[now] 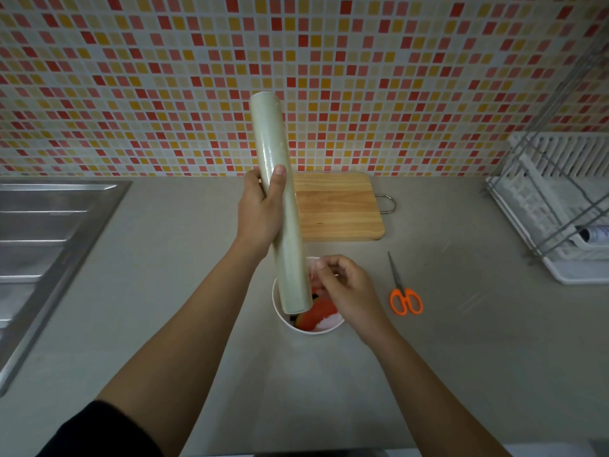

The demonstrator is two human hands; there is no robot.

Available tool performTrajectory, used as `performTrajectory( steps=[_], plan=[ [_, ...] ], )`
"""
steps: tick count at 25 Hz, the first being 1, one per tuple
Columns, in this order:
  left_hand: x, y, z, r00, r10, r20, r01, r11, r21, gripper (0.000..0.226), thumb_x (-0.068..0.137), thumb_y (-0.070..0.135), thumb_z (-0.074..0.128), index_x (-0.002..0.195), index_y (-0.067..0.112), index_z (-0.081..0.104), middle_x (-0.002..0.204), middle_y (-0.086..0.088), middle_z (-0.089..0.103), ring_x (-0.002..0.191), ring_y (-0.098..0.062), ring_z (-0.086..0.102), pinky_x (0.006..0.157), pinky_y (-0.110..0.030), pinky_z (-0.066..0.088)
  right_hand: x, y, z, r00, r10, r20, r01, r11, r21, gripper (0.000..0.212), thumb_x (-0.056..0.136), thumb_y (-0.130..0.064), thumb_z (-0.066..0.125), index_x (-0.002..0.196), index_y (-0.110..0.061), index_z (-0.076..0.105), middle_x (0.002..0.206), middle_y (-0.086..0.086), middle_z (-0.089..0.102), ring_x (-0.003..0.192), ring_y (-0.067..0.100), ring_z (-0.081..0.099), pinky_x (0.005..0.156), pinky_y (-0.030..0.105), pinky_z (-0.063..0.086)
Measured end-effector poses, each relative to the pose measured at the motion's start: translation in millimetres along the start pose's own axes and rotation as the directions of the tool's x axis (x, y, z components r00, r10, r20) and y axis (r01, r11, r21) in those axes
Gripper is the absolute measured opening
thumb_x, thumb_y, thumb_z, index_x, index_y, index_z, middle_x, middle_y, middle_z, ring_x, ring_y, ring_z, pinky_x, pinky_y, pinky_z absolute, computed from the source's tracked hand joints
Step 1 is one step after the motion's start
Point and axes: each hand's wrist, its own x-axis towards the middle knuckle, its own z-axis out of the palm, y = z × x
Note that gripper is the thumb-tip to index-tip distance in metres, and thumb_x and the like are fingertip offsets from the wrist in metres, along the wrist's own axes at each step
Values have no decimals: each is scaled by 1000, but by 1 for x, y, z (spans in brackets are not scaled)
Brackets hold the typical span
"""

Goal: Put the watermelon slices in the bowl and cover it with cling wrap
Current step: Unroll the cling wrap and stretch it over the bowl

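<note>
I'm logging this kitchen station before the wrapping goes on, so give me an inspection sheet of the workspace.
Surface: grey counter, bare cutting board at the back.
Job's things: watermelon in bowl; cling wrap roll held tilted above it.
Clutter: scissors right of bowl.
Hands: left hand grips roll; right hand pinches at the film's edge.
Cables: nothing seen.
Surroundings: sink left, dish rack right, tiled wall.

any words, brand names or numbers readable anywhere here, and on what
No text can be read in this view.
Cling wrap roll, held in the left hand: no print shows.
Orange-handled scissors: no brand or mark shows.
Small cylinder lying in the dish rack: it may carry a printed label, but it is too small and blurred to read.
</note>
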Motion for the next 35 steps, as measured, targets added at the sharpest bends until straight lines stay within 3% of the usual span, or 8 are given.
performTrajectory(
  steps=[4, 9, 15, 20, 25, 30, 33, 35],
  plan=[
    [4, 4, 0, 1000, 7, -18, -8, 1000, -20, 42, 87, 61, 44, 108, 24, 47, 83, 15, 56, 67, 10, 59, 59, -14, 42, 0, -3, 1, 996, -82, -34, 80, 996, -50, 15, 76, -17, 75, 68, -28, 70, 66, -12, 72, 67, 5, 69, 66, 17, 54],
    [8, 7, 0, 999, -32, -1, 32, 996, -81, 46, 87, 62, 42, 107, 22, 53, 85, 13, 58, 77, 1, 60, 67, -22, 47, 6, -8, -6, 997, -71, -11, 68, 979, -192, 19, 88, -15, 61, 74, -27, 60, 74, -4, 70, 68, 9, 69, 69, 27, 59],
    [10, 8, 0, 999, -49, -18, 46, 992, -115, 51, 89, 60, 39, 114, 19, 57, 87, 14, 59, 83, -6, 60, 75, -27, 48, -3, -7, -7, 999, -27, 47, 28, 999, -32, 8, 79, -20, 72, 76, -27, 69, 75, -9, 73, 73, 3, 68, 68, 12, 52],
    [6, 4, 5, 989, -142, -30, 138, 984, -111, 49, 90, 60, 34, 120, 22, 42, 94, 16, 53, 87, 0, 55, 72, -25, 43, -6, -2, -3, 999, 32, 43, -33, 999, 7, 12, 83, -7, 67, 74, -16, 68, 74, 0, 71, 68, 6, 65, 68, 17, 52],
    [-1, 1, 1, 937, -296, 186, 337, 908, -251, 44, 87, 45, 50, 120, 17, 42, 104, -2, 57, 85, -17, 60, 64, -30, 51, -12, -3, -2, 1000, -5, 25, 4, 999, 36, 10, 88, -6, 60, 79, -12, 62, 79, 4, 66, 68, 8, 60, 68, 20, 50],
    [-15, -7, 5, 964, -159, 214, 223, 921, -319, 45, 94, 48, 44, 128, 19, 48, 109, -5, 59, 84, -14, 61, 64, -27, 53, -11, -5, -13, 999, -33, 20, 32, 999, 35, 16, 88, -1, 57, 80, -14, 61, 68, -9, 67, 61, 0, 60, 63, 13, 49],
    [-20, -5, 12, 956, -167, 240, 241, 916, -321, 43, 95, 47, 45, 122, 16, 56, 90, -2, 62, 74, -11, 62, 59, -23, 53, -10, 4, -19, 998, 61, -21, -61, 998, 13, 17, 89, -4, 57, 78, -16, 62, 69, -8, 66, 61, 3, 59, 62, 16, 49],
    [-23, -5, 16, 957, -161, 243, 228, 933, -277, 39, 93, 47, 47, 120, 20, 58, 88, 1, 64, 74, -10, 63, 60, -23, 53, -11, 10, -26, 974, 222, 47, -226, 964, 142, 14, 90, -6, 57, 82, -16, 64, 76, 1, 65, 65, 4, 61, 61, 16, 51]
  ],
)
